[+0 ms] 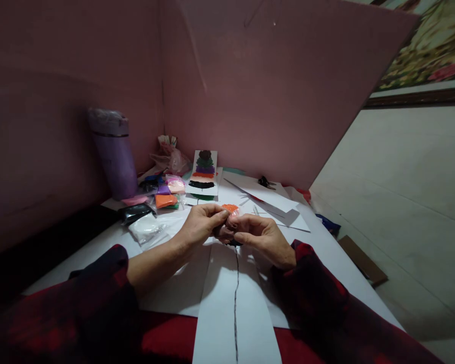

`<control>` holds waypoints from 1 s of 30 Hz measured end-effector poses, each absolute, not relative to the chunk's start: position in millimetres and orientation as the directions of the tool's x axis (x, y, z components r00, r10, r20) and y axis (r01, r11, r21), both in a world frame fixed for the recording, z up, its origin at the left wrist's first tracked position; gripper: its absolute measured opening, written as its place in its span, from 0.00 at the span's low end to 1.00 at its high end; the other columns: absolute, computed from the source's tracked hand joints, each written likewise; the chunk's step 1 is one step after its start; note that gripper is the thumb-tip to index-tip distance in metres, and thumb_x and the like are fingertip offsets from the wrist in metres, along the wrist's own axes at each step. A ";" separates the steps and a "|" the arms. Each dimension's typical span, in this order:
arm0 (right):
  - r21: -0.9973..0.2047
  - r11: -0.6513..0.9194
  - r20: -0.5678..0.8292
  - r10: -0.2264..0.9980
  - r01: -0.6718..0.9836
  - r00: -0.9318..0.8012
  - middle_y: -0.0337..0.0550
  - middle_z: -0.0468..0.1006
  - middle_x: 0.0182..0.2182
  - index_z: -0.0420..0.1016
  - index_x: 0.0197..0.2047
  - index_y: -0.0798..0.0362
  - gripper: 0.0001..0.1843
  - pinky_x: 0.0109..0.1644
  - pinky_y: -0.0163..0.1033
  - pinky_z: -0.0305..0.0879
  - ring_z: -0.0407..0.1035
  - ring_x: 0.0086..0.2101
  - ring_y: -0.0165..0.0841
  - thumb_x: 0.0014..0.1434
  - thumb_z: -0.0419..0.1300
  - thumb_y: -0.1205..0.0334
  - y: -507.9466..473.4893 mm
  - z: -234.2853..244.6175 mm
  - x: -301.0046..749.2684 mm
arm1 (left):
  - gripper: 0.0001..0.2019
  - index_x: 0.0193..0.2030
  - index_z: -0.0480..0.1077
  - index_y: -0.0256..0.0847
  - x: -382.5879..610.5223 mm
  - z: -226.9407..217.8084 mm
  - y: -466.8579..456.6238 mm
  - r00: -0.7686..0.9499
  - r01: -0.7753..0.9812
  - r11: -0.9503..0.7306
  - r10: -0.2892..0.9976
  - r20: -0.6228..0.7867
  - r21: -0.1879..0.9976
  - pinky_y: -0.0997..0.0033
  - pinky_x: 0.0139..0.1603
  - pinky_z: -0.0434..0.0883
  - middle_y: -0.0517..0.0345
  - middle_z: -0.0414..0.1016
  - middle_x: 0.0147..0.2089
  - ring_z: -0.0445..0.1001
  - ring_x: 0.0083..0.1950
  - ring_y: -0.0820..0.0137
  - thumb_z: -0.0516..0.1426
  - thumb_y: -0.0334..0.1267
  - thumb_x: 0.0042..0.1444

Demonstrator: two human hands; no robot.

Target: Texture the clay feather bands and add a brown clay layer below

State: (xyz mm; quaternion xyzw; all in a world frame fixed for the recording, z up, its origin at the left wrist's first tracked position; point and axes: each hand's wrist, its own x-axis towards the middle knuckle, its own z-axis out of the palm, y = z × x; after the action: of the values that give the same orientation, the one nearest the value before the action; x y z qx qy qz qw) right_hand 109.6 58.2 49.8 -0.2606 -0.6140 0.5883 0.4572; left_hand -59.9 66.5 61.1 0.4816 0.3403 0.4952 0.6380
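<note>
Both of my hands meet over a long white paper [233, 303] that carries a wavy dark line. My left hand [208, 221] is closed, thumb and fingers pinched together. Against it my right hand [263, 236] is pinched as well, fingertips touching or nearly touching the left ones. What sits between the fingertips is small and shaded; I cannot make it out. Just beyond the fingers shows a textured orange patch [230, 208], with something pale and shiny beside it. A black patch [234, 243] shows below the fingers. The hands hide the area between these patches.
A card [202, 172] with stacked coloured bands leans at the back. To the left lie an orange clay packet [166, 201], a white packet [147, 228] and several others, near a purple tumbler [116, 159]. Loose paper sheets [265, 194] and black-handled scissors [266, 182] lie right. Pink walls border the table.
</note>
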 end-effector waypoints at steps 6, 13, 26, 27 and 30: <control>-0.954 0.227 0.282 0.896 -0.194 -0.342 0.41 0.79 0.35 0.83 0.37 0.50 0.14 0.46 0.46 0.75 0.76 0.37 0.36 0.45 0.74 0.62 56.6 54.4 108.0 | 0.20 0.29 0.71 0.32 -58.3 62.6 65.6 0.267 -0.305 0.013 0.961 0.072 0.952 0.75 0.23 0.72 0.60 0.74 0.22 0.72 0.21 0.74 0.70 0.46 0.39; -0.971 0.116 0.203 0.863 -0.210 -0.463 0.41 0.80 0.31 0.82 0.36 0.53 0.13 0.46 0.45 0.70 0.75 0.35 0.34 0.46 0.74 0.61 58.5 46.9 109.7 | 0.18 0.28 0.72 0.32 -57.6 57.7 66.4 0.265 -0.269 -0.009 0.961 0.082 0.963 0.76 0.20 0.69 0.60 0.72 0.19 0.70 0.18 0.74 0.69 0.46 0.40; -0.964 0.175 0.251 0.852 -0.201 -0.460 0.40 0.79 0.29 0.77 0.34 0.53 0.08 0.42 0.43 0.68 0.73 0.32 0.34 0.51 0.70 0.62 53.0 60.3 106.7 | 0.17 0.29 0.72 0.32 -59.6 61.7 65.9 0.283 -0.270 -0.001 0.956 0.080 0.963 0.75 0.18 0.68 0.60 0.71 0.18 0.69 0.17 0.74 0.69 0.44 0.41; -0.963 0.192 0.257 0.861 -0.187 -0.438 0.39 0.79 0.30 0.78 0.36 0.52 0.09 0.41 0.42 0.68 0.73 0.32 0.33 0.50 0.70 0.62 54.1 60.5 108.5 | 0.16 0.29 0.72 0.32 -60.9 61.9 67.0 0.279 -0.272 0.004 0.957 0.075 0.962 0.75 0.18 0.68 0.60 0.71 0.18 0.69 0.17 0.74 0.69 0.44 0.42; -0.963 0.243 0.269 0.885 -0.116 -0.381 0.40 0.79 0.34 0.80 0.41 0.49 0.12 0.36 0.38 0.66 0.70 0.32 0.31 0.51 0.68 0.62 58.4 60.5 116.0 | 0.16 0.29 0.73 0.32 -64.2 62.5 70.2 0.275 -0.273 0.022 0.960 0.056 0.962 0.76 0.19 0.67 0.59 0.71 0.19 0.68 0.17 0.75 0.68 0.44 0.44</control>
State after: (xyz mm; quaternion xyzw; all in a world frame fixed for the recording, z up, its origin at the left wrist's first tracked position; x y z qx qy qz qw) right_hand 116.0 58.4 60.5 -0.3023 -0.6351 0.5359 0.4670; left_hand -64.2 70.2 62.5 0.4963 0.3460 0.4926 0.6256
